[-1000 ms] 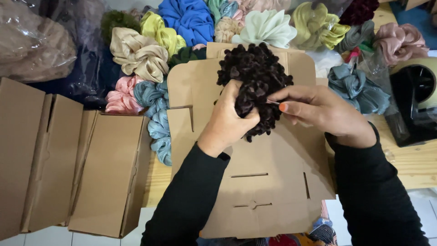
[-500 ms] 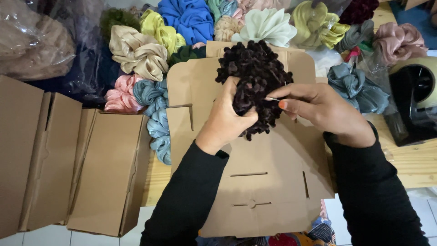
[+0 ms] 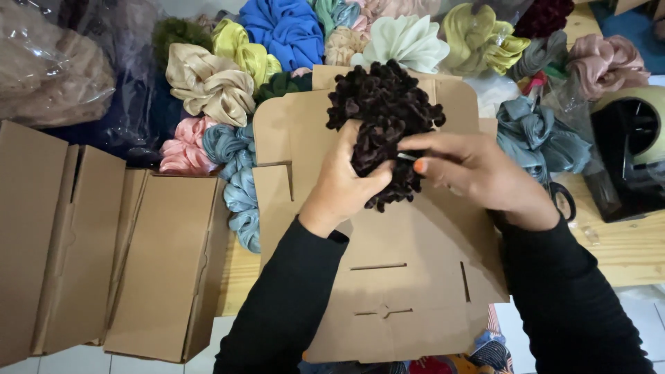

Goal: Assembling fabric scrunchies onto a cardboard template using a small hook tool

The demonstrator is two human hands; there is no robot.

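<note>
Currently both hands, left hand (image 3: 346, 183) and right hand (image 3: 478, 176), grip the dark brown scrunchie (image 3: 384, 114); loosened pinch drops it onto the flat cardboard box (image 3: 409, 277) below.

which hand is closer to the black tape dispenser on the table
Right. The right hand pinches the dark brown scrunchie just left of the tape dispenser; the left hand grips the scrunchie farther away.

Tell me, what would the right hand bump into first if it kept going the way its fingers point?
Probably the left hand: the right hand points leftward across the dark brown ruffled scrunchie both already hold.
</note>
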